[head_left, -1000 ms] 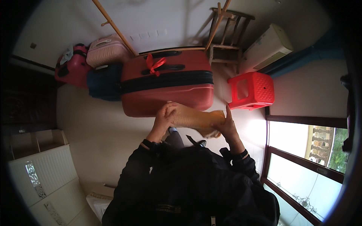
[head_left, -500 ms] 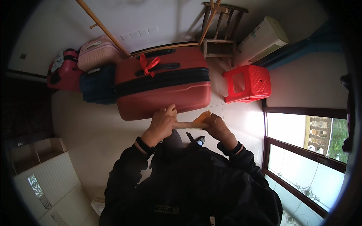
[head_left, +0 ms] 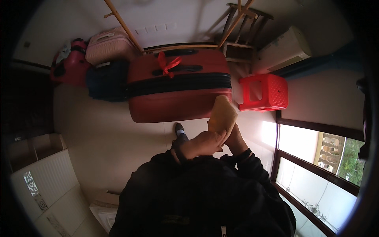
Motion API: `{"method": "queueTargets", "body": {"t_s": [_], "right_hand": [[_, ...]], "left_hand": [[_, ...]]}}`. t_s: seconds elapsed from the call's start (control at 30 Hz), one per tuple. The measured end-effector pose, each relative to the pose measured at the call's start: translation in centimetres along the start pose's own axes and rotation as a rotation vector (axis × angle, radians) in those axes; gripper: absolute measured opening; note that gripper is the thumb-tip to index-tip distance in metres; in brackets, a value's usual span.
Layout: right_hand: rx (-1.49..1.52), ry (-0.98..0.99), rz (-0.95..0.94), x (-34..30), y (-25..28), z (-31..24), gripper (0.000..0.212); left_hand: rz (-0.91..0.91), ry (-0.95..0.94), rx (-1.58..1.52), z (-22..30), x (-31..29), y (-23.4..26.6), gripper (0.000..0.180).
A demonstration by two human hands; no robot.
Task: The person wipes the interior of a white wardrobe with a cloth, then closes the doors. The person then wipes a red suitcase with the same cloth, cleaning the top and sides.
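Note:
A pale yellow folded cloth (head_left: 222,114) stands up from between my hands, its upper part overlapping the red suitcase in the view. My left hand (head_left: 208,143) reaches across to the right, closed on the lower edge of the cloth. My right hand (head_left: 236,141) is beside it, closed round the cloth from the other side; its fingers are partly hidden behind the cloth and the left hand. Ahead lies the big red suitcase (head_left: 169,108) with a black band and a red ribbon (head_left: 167,65) tied to its black handle.
A dark blue bag (head_left: 106,81), a pink suitcase (head_left: 109,47) and a red-pink case (head_left: 74,67) stand left of the suitcase. To its right are a red plastic stool (head_left: 272,93), a wooden chair (head_left: 241,47) and a white appliance (head_left: 284,48). A dark-framed glass door (head_left: 316,170) is at right.
The cloth, stretched between both hands before, is now folded and upright at the right. My left hand has moved right to meet the right hand. A foot shows further left and ahead.

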State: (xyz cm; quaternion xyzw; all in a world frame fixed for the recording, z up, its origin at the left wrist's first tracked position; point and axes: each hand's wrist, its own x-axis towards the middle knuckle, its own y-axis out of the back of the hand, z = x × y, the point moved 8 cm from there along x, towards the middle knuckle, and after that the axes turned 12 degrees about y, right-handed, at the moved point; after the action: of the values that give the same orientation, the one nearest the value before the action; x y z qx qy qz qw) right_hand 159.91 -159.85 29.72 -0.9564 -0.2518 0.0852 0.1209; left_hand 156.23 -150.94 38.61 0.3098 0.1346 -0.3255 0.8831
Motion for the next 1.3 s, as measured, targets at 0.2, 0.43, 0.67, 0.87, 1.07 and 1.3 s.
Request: {"method": "queueTargets", "body": {"t_s": [0.2, 0.43, 0.67, 0.87, 1.07, 1.3], "right_hand": [[0.483, 0.013, 0.321, 2.4, 3.8, -1.2, 0.061], [-1.284, 0.296, 0.286, 9.4, 2.7, -3.3, 0.089], [-1.762, 0.291, -0.150, 13.6, -13.6, 2.5, 0.094], [-1.402, 0.413, -0.550, 14.8, -25.9, 4.2, 0.062], [-1.191, 0.367, -0.541, 14.9, -26.1, 3.7, 0.057], [-1.386, 0.227, -0.298, 13.5, -15.6, 1.1, 0.060]], "left_hand": [[0.253, -0.199, -0.244, -5.6, -3.4, 5.1, 0.062], [1.094, 0.857, 0.123, -27.6, -12.0, 11.7, 0.094], [1.125, 0.650, -0.064, -32.7, -12.7, 10.5, 0.093], [1.213, 0.540, -0.388, -32.6, -12.7, 11.5, 0.071], [1.304, 0.497, -0.335, -30.7, -13.1, 12.6, 0.091], [1.221, 0.873, -0.131, -35.3, -14.3, 11.4, 0.083]]}}
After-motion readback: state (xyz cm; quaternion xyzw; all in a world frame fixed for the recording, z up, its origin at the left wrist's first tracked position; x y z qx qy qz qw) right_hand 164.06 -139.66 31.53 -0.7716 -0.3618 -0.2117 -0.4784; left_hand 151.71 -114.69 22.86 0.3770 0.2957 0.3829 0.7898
